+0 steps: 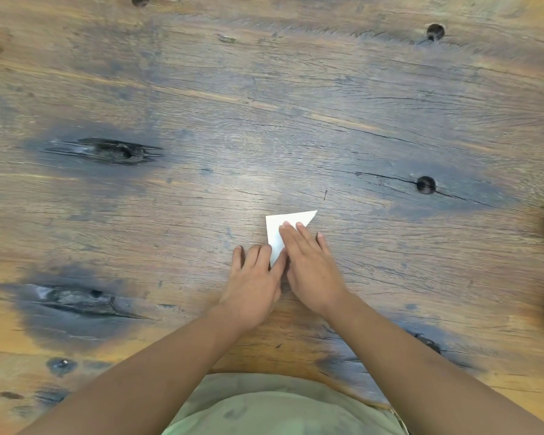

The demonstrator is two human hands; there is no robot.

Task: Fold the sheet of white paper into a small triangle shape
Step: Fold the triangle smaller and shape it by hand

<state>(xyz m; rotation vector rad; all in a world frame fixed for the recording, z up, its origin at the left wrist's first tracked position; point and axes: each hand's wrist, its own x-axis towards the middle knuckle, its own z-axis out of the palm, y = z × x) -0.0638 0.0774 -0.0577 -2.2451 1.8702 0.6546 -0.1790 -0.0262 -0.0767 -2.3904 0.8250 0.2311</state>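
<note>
**Paper down to a small triangle, both hands pressing**

The paper [277, 232] lies flat on the table [264, 120], a little toward the near edge and right in front of the person. It is already small and white, with a sharp point reaching up and to the right, a square-looking corner at the upper left, and a lower tip running down between the two hands. It reads as a triangle from here, though the right side is hidden under a hand, so I cannot be sure of the full outline.

The right hand [308, 262] lies palm down across the paper, fingers straight and close together, tips resting on the white. It pinches nothing, just presses flat. The left hand [255, 277] sits just beside it, fingers extended and slightly spread; its inner finger touches the paper's lower left edge, the others rest on bare wood. The two hands touch where they meet over the lower tip.

My read: the folding is mostly done and this is the creasing stage, flattening the last fold. What may be left is one more fold if it needs to go smaller, or just lifting the hands away.

Around it is dark, knotted wood; pale things at the far right edge are too cropped to name.
</note>
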